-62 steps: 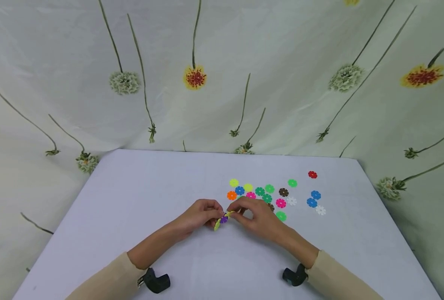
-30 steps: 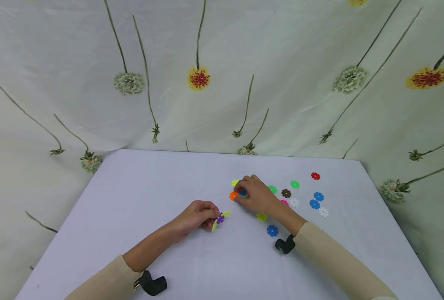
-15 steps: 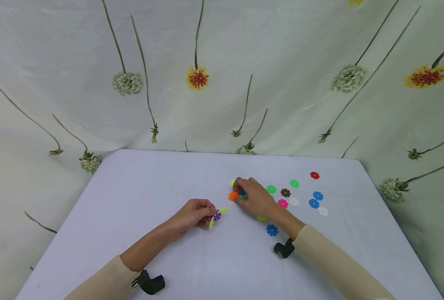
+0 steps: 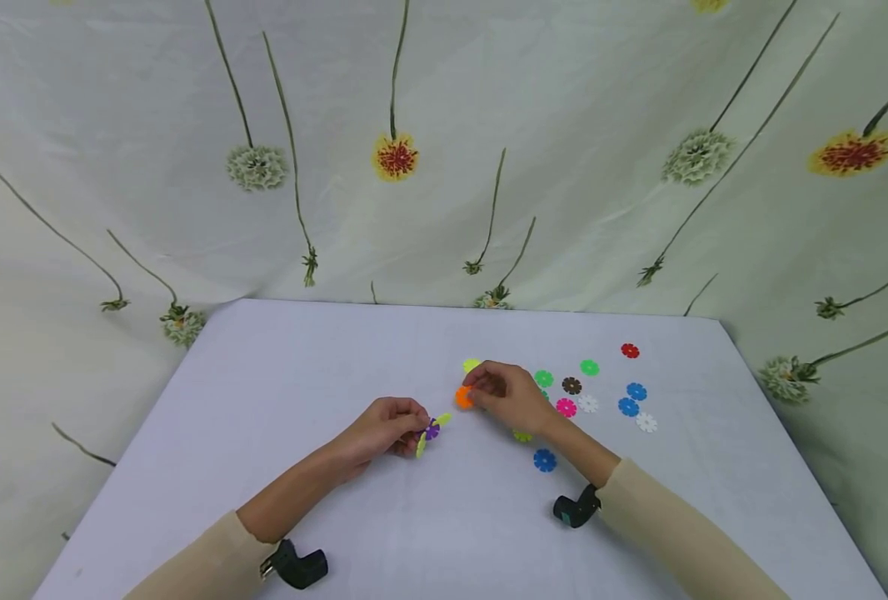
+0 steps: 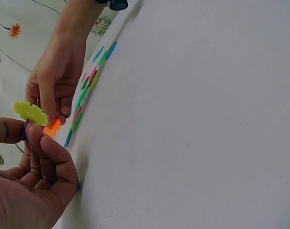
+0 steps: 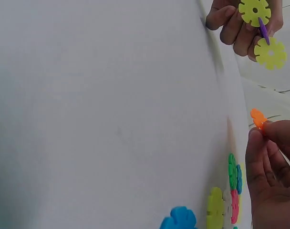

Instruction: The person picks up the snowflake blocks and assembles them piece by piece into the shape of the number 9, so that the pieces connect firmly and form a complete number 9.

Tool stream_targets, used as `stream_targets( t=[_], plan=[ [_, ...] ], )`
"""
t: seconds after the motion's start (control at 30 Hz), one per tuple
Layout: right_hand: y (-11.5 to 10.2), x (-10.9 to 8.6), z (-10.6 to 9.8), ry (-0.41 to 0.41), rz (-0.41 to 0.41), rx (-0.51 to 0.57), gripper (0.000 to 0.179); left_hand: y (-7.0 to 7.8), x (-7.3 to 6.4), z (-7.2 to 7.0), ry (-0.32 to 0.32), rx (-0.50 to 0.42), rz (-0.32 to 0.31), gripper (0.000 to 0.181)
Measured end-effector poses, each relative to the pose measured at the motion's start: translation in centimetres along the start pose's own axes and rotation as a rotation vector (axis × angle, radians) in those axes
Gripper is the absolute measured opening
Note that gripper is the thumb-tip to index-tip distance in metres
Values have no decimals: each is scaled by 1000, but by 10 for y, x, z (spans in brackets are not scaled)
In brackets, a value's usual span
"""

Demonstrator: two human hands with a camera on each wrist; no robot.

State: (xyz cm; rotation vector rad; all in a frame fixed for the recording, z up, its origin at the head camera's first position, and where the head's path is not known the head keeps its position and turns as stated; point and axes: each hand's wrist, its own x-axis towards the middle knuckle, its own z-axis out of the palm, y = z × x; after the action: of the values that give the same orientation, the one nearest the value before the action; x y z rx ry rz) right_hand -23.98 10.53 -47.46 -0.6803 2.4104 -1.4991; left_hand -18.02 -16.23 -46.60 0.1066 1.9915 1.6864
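Observation:
My left hand (image 4: 380, 433) pinches a small joined piece made of flower-shaped notched discs. A purple disc (image 4: 432, 430) forms its middle, and two yellow-green discs slot into it, one of them the lower disc (image 6: 270, 53) in the right wrist view. Thumb and index finger grip at the purple disc. To the right, my right hand (image 4: 515, 402) pinches an orange notched disc (image 4: 463, 397) between thumb and fingertip. In the right wrist view the orange disc (image 6: 258, 118) is held up off the table, apart from the joined piece.
Loose notched discs lie around and beyond the right hand: a blue disc (image 4: 545, 460), a pink disc (image 4: 566, 407), a brown disc (image 4: 571, 386), a red disc (image 4: 630, 351) and several others. The white table (image 4: 301, 358) ends at a flower-print cloth (image 4: 444, 225) behind.
My right hand has left the joined piece, reached to the loose discs and picked up the orange disc, now drawn slightly nearer. The left hand, still gripping the joined piece, has shifted slightly left.

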Motion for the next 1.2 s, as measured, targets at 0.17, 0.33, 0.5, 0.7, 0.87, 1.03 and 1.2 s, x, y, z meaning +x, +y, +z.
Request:
stream_targets(
  t=[0.17,0.33,0.5,0.7,0.87,1.03,1.2],
  plan=[
    [-4,-4,1,-47,50,151,19,0,0,0,-24,1,27,24],
    [-5,-8,2,-60,48,213,20,0,1,2,-26,3,33,24],
    [-8,-11,3,-58,63,230,20,1,0,3,-4,8,30,24],
    [-9,-14,4,-68,64,255,20,1,0,4,-8,6,36,21],
    [-7,-15,6,-79,54,266,20,1,0,6,-12,16,43,21],
    [-6,-17,5,-93,44,260,19,0,1,11,35,59,66,21],
    [-5,-18,2,-94,52,276,19,1,2,16,71,101,89,19]
  ],
)
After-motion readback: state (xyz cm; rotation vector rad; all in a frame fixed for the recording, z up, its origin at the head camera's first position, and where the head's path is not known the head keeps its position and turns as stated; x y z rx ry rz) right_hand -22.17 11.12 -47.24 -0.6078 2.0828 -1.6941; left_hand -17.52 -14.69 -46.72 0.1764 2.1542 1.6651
